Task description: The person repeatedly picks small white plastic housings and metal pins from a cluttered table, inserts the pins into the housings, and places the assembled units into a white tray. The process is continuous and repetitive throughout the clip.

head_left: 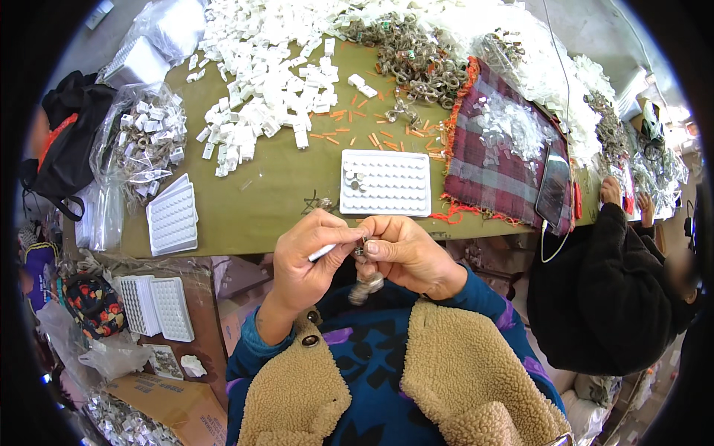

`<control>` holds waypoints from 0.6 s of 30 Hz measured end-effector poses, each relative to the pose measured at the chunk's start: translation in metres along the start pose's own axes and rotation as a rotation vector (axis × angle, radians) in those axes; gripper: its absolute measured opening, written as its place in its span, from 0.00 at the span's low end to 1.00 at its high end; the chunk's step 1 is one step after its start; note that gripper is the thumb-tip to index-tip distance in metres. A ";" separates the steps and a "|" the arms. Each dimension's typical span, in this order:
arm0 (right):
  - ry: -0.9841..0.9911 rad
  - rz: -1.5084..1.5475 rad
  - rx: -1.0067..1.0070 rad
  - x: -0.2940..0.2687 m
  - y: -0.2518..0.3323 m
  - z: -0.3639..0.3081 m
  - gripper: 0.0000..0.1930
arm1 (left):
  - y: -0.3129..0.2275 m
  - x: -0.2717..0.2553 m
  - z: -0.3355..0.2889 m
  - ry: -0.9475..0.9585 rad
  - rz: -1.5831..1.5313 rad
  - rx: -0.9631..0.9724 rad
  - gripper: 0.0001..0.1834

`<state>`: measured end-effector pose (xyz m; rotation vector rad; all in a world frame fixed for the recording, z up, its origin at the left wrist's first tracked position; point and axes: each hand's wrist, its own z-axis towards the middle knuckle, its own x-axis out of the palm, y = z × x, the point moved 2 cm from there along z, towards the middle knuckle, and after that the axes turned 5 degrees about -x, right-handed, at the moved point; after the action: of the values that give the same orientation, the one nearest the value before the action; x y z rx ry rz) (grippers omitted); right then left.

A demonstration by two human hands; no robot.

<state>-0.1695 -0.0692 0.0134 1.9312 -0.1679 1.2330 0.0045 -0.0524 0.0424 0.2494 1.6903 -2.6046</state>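
Observation:
In front of my chest, both hands meet fingertip to fingertip. My left hand (311,256) is closed in a pinch, with a slim white piece (321,253) jutting from between its fingers. My right hand (407,256) pinches a small shiny metallic piece (361,249); a greyish-brown, partly see-through coiled bundle (366,288) hangs below it, blurred. What the left fingertips grip at the joint is mostly hidden. Just beyond my hands lies a white dimpled tray (394,204) with a few small round silvery pieces (355,182) at its left side. Beside my left knuckles rests a little loose coil (323,203).
White small boxes (260,97) heap across the green tabletop, beside brownish coils (424,63). Orange slips (375,141) lie scattered. At right are a plaid cloth (476,167) with clear pieces and a phone (552,186). Stacked trays (172,215) sit left. A person in black (595,290) works at right.

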 end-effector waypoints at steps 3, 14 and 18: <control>-0.046 0.013 -0.080 0.001 -0.005 0.001 0.11 | 0.003 0.000 -0.003 -0.056 0.049 0.015 0.06; -0.228 -0.339 -0.566 0.001 -0.003 -0.002 0.10 | -0.005 0.010 -0.022 -0.060 -0.020 -0.393 0.14; -0.268 -0.366 -0.622 0.000 -0.008 -0.002 0.09 | -0.001 0.024 -0.022 -0.034 0.084 -0.385 0.05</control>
<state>-0.1669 -0.0629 0.0094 1.4807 -0.2839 0.5818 -0.0166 -0.0303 0.0315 0.2537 2.0678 -2.1540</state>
